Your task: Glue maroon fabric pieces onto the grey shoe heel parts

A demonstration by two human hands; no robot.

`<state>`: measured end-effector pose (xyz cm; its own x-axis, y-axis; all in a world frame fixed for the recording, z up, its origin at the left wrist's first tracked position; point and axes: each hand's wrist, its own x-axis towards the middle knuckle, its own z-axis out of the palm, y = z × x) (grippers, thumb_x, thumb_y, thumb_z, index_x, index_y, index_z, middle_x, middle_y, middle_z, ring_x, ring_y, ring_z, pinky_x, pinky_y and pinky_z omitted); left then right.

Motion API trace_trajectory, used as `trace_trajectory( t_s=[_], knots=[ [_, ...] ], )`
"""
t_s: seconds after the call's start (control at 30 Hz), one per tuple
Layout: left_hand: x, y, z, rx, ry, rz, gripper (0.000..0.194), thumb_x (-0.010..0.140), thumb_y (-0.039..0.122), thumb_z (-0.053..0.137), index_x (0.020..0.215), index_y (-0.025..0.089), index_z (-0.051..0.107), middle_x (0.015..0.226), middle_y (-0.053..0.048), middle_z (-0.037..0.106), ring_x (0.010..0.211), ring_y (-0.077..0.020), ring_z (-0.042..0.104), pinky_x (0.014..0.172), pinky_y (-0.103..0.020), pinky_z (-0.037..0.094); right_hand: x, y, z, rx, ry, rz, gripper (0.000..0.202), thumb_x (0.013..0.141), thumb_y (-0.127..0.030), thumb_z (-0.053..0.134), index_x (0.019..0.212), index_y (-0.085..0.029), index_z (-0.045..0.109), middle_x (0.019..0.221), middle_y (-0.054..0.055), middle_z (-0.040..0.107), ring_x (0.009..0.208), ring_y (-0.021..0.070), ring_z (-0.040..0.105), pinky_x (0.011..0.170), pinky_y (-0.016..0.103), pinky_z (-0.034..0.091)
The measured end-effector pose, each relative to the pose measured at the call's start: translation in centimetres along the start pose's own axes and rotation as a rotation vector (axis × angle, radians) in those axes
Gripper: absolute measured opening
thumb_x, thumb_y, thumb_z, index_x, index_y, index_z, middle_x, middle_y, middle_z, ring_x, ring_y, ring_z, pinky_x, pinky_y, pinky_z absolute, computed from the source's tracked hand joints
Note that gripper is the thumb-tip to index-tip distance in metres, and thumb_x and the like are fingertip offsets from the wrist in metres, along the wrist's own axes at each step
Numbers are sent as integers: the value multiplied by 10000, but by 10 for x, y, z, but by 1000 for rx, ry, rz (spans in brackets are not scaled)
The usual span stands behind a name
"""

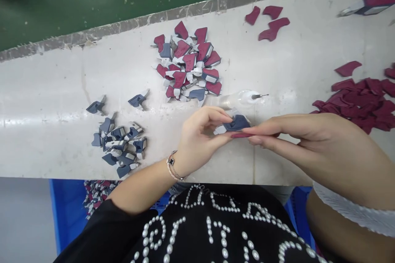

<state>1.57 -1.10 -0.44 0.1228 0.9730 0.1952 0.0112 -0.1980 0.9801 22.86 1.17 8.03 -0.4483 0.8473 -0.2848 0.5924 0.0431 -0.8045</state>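
My left hand (200, 135) is closed on a dark blue and white plastic part (237, 123), near the table's front edge. My right hand (296, 135) pinches a flat maroon piece (241, 135) between thumb and fingers, right against the lower edge of the blue part. Just behind the hands lies a white bottle with a thin metal tip (247, 97). Farther back is a pile of blue and white parts with maroon pieces on them (189, 62). Loose maroon pieces (367, 102) are heaped to the right, partly behind my right hand.
On the white table (49, 131), blue and white parts (123, 144) form a pile at the left. Several maroon pieces (273, 12) lie at the back. Another part (375, 2) is at the far right. A blue crate (66, 213) of parts stands below the front edge.
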Motion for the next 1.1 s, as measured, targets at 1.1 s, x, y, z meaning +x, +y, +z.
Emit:
trace_trajectory(
  t_s=[1.1],
  knots=[
    [9, 9, -3, 149, -148, 300, 292, 773, 244, 879, 990, 195, 691, 945, -37, 771, 888, -138, 750, 820, -266, 653, 19, 11, -13, 221, -242, 126, 396, 895, -637, 696, 999, -255, 678, 908, 6, 682, 813, 171, 651, 673, 284, 551]
  ],
)
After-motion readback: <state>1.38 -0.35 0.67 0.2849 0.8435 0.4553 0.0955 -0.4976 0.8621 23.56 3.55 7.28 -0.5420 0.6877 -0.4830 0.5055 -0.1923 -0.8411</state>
